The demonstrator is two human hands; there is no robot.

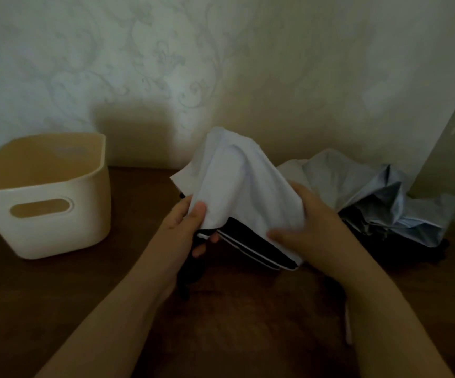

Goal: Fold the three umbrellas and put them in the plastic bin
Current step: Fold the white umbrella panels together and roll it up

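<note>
— On the brown table (57,296), seen from the head camera, how much of the task can be counted as done?

— None of it, by the look of things. The plastic bin (46,214) is set at the left, against the patterned wall (166,64), and no umbrella is seen inside it; only its bare inner walls are shown, though its floor is hidden by the near wall.

— Which umbrella is being handled?

— A white umbrella (237,181) with a black lining is held above the table at the middle of the view, well apart from the bin. Its canopy is gathered but loose, with folds standing up at the top and the black edge hanging below.

— How are the hands placed on it?

— The left hand (188,227) is clamped on the lower left of the cloth: the thumb is pressed over the white fabric and the fingers are curled beneath it. The right hand (310,227) is laid over the right side, with the fingers bent around the folds, so the fabric is gripped there too.

— And the other umbrellas?

— A grey-blue umbrella (378,197) is left crumpled at the right, by the wall, unfolded. Dark cloth is seen under it, but whether that is a third umbrella cannot be told.

— So what remains?

— Judged from this view, the wrapping of the first umbrella is under way, and all three are yet to be placed in the bin.
</note>
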